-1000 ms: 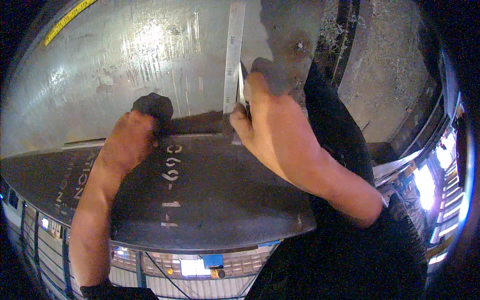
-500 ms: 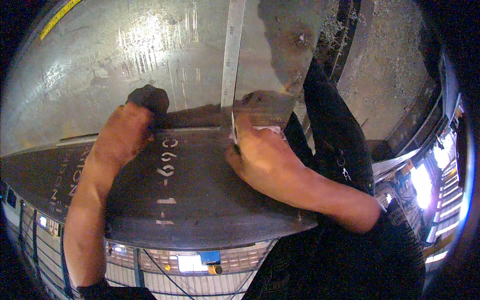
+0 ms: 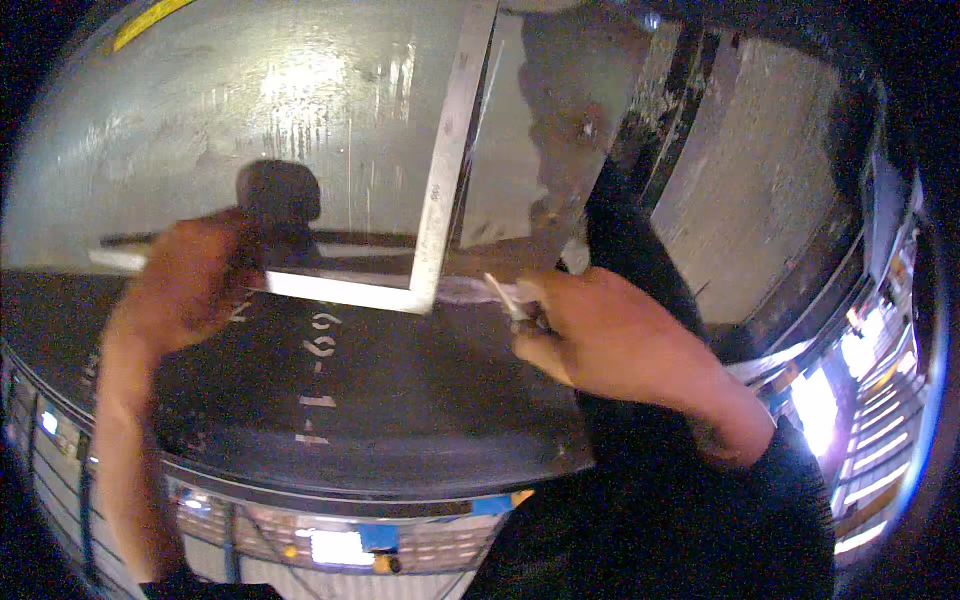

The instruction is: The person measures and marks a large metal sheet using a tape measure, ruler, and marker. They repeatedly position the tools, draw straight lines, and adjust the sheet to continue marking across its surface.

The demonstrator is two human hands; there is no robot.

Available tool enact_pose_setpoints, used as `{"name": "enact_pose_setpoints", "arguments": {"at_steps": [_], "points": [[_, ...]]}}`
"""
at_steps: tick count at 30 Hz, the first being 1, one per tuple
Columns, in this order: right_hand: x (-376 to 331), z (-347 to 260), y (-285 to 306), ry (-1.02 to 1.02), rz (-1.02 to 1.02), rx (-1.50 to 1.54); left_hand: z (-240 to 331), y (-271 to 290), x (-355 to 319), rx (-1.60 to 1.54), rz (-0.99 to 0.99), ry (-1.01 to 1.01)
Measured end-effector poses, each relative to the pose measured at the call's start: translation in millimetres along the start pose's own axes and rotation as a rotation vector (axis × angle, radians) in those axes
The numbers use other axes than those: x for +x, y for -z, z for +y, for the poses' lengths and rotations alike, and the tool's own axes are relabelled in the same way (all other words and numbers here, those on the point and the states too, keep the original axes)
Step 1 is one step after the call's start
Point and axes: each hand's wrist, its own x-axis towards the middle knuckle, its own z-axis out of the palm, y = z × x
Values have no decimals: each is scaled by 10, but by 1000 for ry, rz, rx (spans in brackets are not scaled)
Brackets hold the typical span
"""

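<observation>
A metal carpenter's square (image 3: 445,170) lies over the grey steel plate (image 3: 350,90). Its long blade runs away from me, and its shorter leg follows the plate's near edge. My left hand (image 3: 195,275) is closed around that shorter leg at the left, its fingertips partly hidden and blurred. To the right of the square's corner, my right hand (image 3: 610,330) pinches a thin pale stick (image 3: 502,292), which looks like a marking chalk. The stick is apart from the square and points up and left.
A dark curved metal face (image 3: 420,400) with white stencilled marks drops toward me below the edge. A yellow tape measure (image 3: 150,22) lies at the far left. On the right runs a dark ledge (image 3: 675,120), with a dusty surface (image 3: 770,180) beyond it. My dark-clothed leg (image 3: 640,230) is beside the plate.
My left hand has moved left and taken hold of the square, which now sits tilted, its corner nearer me. My right hand has drawn away from the blade to the right with the pale stick.
</observation>
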Motion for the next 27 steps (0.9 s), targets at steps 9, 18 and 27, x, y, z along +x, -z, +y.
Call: {"name": "enact_pose_setpoints", "arguments": {"at_steps": [9,18,27], "points": [[-394,781,725,-251,-165,-26,-178,-176,-210,-638,1170,449],[-662,1513,903,-272,-113,-14,-455,-535,1525,508,1608,536],[-766,2167,1533,-391,-198,-158,760,-625,1754,-150,748,815]]}}
